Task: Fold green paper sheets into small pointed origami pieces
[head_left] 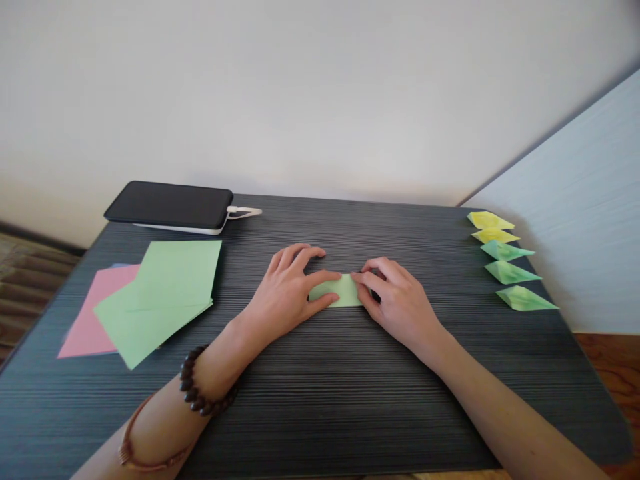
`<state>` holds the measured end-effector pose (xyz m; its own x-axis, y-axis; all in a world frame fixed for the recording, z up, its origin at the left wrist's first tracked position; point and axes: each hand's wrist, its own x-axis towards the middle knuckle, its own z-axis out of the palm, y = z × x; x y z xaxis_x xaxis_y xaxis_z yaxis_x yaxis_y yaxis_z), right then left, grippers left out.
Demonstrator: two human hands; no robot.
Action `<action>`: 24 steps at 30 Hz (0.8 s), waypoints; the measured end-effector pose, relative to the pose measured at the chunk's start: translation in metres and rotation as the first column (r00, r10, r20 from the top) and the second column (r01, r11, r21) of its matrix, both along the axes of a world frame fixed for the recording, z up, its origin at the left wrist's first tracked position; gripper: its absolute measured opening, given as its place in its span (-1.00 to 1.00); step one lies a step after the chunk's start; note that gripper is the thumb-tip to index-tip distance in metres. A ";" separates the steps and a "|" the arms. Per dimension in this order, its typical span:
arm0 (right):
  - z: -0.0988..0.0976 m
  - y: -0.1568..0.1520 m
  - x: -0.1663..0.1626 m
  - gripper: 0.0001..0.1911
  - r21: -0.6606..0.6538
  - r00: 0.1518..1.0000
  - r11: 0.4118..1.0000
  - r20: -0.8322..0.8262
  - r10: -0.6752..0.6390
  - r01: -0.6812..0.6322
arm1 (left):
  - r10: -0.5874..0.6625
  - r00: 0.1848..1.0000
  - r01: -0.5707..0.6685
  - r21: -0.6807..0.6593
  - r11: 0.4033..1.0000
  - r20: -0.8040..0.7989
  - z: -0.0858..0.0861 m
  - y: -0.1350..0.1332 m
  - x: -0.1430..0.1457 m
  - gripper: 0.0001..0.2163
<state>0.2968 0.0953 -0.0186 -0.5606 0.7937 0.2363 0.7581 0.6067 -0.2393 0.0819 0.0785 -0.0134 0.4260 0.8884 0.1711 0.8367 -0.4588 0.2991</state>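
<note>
A small strip of folded light green paper (349,291) lies on the dark table between my two hands. The thumb and index finger of my left hand (284,287) hold its left part, while the other fingers of that hand stretch forward above the table. At the right end, my right hand (397,300) pinches the paper between thumb and fingertips, with its remaining fingers curled. Both ends of the strip are partly hidden under the fingers.
To the left lie loose green sheets (173,283) over a pink sheet (103,307). Behind them a black phone (170,203) rests on a white object, with a white cable (245,212) beside it. Several folded yellow and green paper pieces (525,298) line the right edge. A wall stands behind.
</note>
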 end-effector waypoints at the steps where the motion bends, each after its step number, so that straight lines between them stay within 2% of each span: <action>1: 0.001 -0.001 0.000 -0.77 0.006 1.000 1.000 0.009 -0.001 0.000 | 0.012 1.000 -0.012 0.011 1.000 0.002 0.000 0.000 0.000 -0.73; 8: 0.000 -0.004 0.000 -0.77 0.017 1.000 1.000 -0.015 0.002 -0.001 | 0.070 0.998 -0.070 0.116 0.991 -0.002 0.001 -0.002 -0.001 -0.73; 13: -0.003 -0.006 -0.003 -0.77 0.024 0.998 0.999 -0.042 -0.043 0.044 | 0.143 0.990 -0.141 0.131 0.981 -0.006 0.003 -0.005 0.003 -0.70; 20: -0.003 -0.005 -0.003 -0.69 -0.029 1.000 1.000 -0.017 -0.010 0.010 | 0.016 1.000 -0.017 0.073 0.997 0.024 -0.002 -0.003 0.004 -0.72; 24: -0.002 -0.005 -0.005 -0.70 -0.033 0.999 0.998 -0.017 -0.046 0.045 | 0.064 0.998 -0.065 0.071 0.995 0.012 -0.002 -0.005 0.004 -0.75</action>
